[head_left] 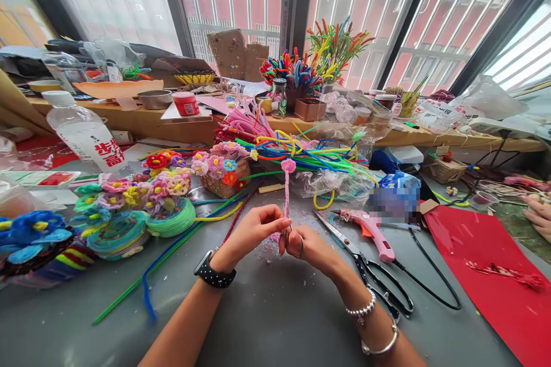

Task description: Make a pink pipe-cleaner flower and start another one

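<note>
The left hand [262, 226] has its grip pinched shut on the stem of the fuzzy pink flower [288, 167], standing up over the middle of the gray surface [267, 315], and the right hand [309, 246] curls its grip closed around a small metal tool [289, 233] beside that stem, left of the pink glue gun [373, 232].

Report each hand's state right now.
Left hand: closed, pinching the fuzzy pink pipe-cleaner stem.
Right hand: closed on a small metal tool, apparently scissors.
</note>
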Available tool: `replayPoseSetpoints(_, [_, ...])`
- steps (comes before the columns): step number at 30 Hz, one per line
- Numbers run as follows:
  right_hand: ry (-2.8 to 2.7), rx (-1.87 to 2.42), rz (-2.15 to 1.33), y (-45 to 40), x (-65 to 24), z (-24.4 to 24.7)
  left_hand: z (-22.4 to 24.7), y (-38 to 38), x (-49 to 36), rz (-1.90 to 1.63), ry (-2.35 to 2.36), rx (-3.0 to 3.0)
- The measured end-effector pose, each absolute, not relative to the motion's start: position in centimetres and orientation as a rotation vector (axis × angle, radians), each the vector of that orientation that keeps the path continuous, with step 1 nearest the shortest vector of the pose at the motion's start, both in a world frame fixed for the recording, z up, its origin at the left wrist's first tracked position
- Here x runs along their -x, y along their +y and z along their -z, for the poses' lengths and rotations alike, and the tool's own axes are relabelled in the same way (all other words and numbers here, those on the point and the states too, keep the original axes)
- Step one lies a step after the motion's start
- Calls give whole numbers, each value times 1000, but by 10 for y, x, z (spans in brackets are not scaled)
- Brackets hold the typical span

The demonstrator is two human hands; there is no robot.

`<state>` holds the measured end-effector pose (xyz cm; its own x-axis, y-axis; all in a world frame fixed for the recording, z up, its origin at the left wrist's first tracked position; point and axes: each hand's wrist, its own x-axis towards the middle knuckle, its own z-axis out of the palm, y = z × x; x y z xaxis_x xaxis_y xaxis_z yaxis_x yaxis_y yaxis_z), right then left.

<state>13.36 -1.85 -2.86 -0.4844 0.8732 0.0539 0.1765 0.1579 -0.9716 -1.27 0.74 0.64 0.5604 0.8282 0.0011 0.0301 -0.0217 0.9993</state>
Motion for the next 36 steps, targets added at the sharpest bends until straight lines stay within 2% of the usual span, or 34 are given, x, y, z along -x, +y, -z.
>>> replayPoseSetpoints(15, [-1582,1270,-1186,-21,-123,26,-3,13,16,-794,884,-1524])
replayPoseSetpoints(22, [-1544,1232,-1197,-22,-121,33,-4,12,13,-822,881,-1539])
replayPoseSetpoints(29, [-1605,1039,-1355,-22,-123,35,-3,11,18,-605,720,-1425])
replayPoseSetpoints(36, [-1544,1169,-1299,-23,-123,29,-2,14,19,-655,824,-1487])
